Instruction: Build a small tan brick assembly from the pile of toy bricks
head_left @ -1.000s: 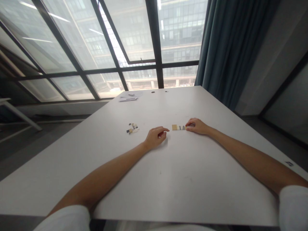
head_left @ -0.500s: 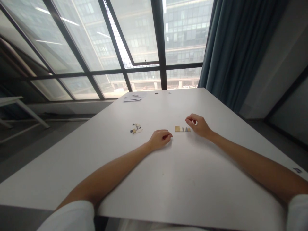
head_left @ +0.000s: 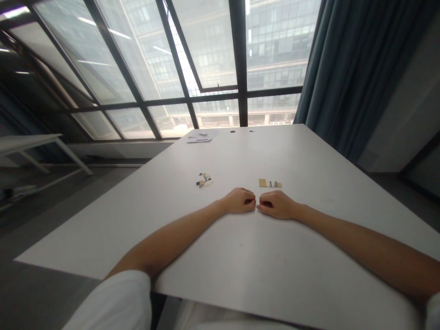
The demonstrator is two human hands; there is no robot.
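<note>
My left hand [head_left: 239,200] rests on the white table [head_left: 213,238] with its fingers curled and the thumb tip against them. Just right of it, my right hand [head_left: 277,204] is closed in a similar pinch. The fingertips of both hands almost meet. Anything inside either pinch is too small or hidden to make out. Slightly beyond the right hand lies a flat strip of small building bricks [head_left: 270,183], with a wider tan part at its left and white and grey parts further right.
A loose pile of small tan, white and dark pieces [head_left: 205,180] lies beyond my left hand. Papers [head_left: 200,137] and a small dark disc [head_left: 233,131] are at the table's far end. Windows stand behind, and a blue curtain [head_left: 343,82] hangs at the right.
My right hand has come back from the far side of the brick strip to beside my left hand. The camera view has shifted a little to the left.
</note>
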